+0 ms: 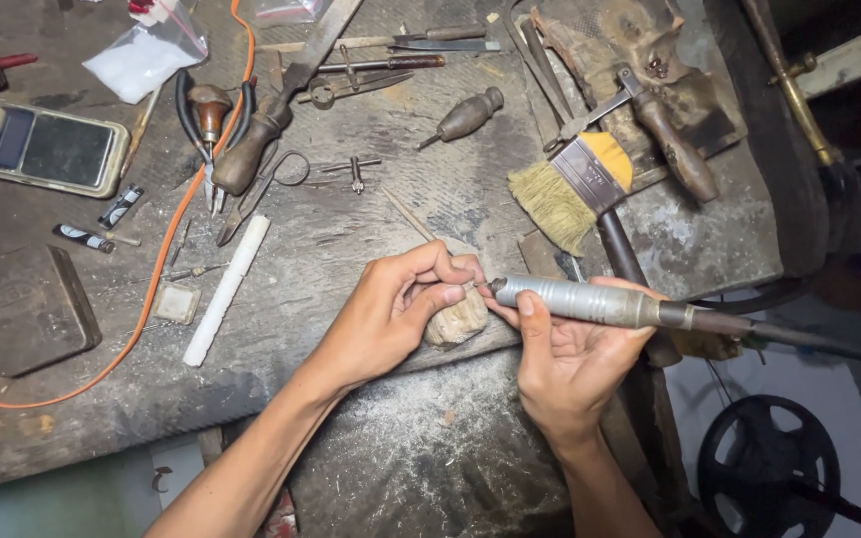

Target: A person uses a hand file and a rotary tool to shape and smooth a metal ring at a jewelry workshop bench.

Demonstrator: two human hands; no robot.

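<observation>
Both hands meet at the middle of the dusty counter [371, 199], right over a worn wooden bench peg [457, 321] that juts toward the person. The left hand [401, 304] comes in from seven o'clock, its fingers curled and its thumb and forefinger pinched tight on something too small to make out, pressed against the peg. The right hand [565, 349] rises from five o'clock and wraps around a silver rotary handpiece [590, 301], thumb laid along the barrel; the tool lies level, its tip pointing toward nine o'clock and meeting the left fingertips, while its dark flexible shaft [799, 337] runs off toward three o'clock. Just at one o'clock from the hands lies a flat bristle brush [575, 184] with a yellow-marked handle, and beyond it a wooden-handled hammer [665, 125] on a stained board. At nine o'clock from the left hand a white stick [226, 289] lies slantwise, with a small pale square block [177, 302] beside it. Farther out toward ten o'clock sit a digital pocket scale [40, 144] and a pair of pliers [213, 120], and an orange cord [156, 274] loops across the counter's left side. A dark tin [27, 309] rests at the far nine o'clock edge.
</observation>
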